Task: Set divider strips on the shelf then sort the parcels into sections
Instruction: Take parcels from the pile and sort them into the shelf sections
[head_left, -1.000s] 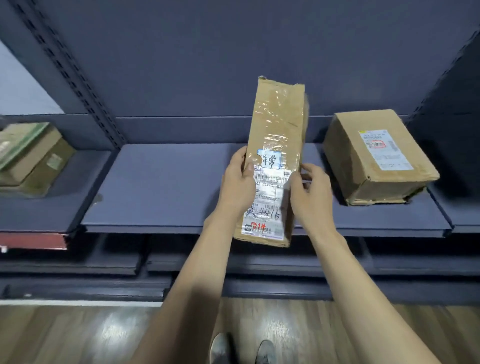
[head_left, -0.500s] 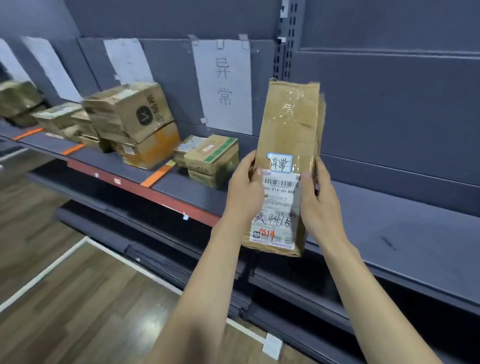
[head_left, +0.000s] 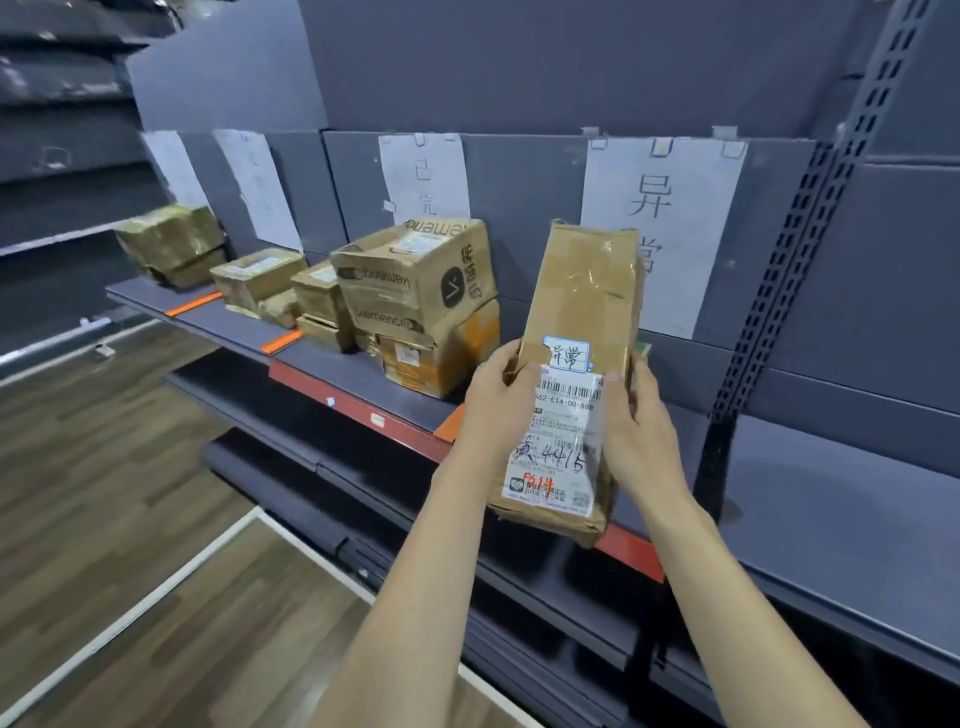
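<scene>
I hold a long, narrow cardboard parcel (head_left: 579, 332) upright in front of the grey shelf (head_left: 374, 382). It carries a white shipping label and a small blue-edged sticker. My left hand (head_left: 496, 402) grips its left edge and my right hand (head_left: 636, 426) its right edge. Orange divider strips (head_left: 193, 304) (head_left: 280, 341) (head_left: 451, 423) lie across the shelf and split it into sections. Stacked brown parcels (head_left: 421, 301) fill the section to the left of my hands, with smaller boxes (head_left: 257, 280) and another pile (head_left: 171, 244) further left.
White paper signs (head_left: 660, 234) (head_left: 425, 179) are taped to the back panel above the sections. A perforated upright (head_left: 763, 322) separates this bay from the bare shelf on the right. Lower shelves and a wooden floor with a white line (head_left: 135, 613) lie below.
The view has swung left from the bare bay with one box to the bay with signs and sorted parcels. Both hands have kept the narrow parcel upright throughout.
</scene>
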